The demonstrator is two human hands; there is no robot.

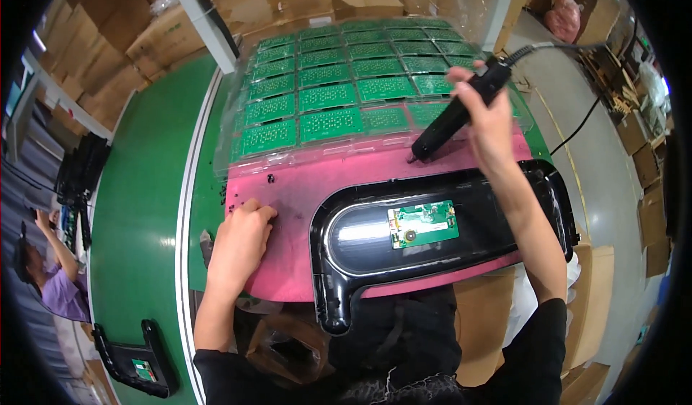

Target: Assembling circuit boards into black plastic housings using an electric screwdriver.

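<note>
My right hand point(490, 120) is wrapped round a black electric screwdriver point(458, 116), tilted with its tip down at the left, just over the pink mat point(277, 199). At the mat's left side my left hand point(241, 243) rests with its fingers curled in, beside several small black screws point(232, 201). What its fingertips hold, if anything, is hidden. Between my forearms lies a glossy black plastic housing point(375, 261) with a long rounded body and a leg toward me. A green circuit board point(422, 225) with a pale label and a round part sits inside it.
Clear trays point(234, 134) of green circuit boards cover the far side of the mat. On the left runs a green conveyor point(144, 210) carrying another black housing point(158, 365) with a board. A person in purple point(65, 289) works beyond it. Cardboard boxes point(295, 5) stand behind.
</note>
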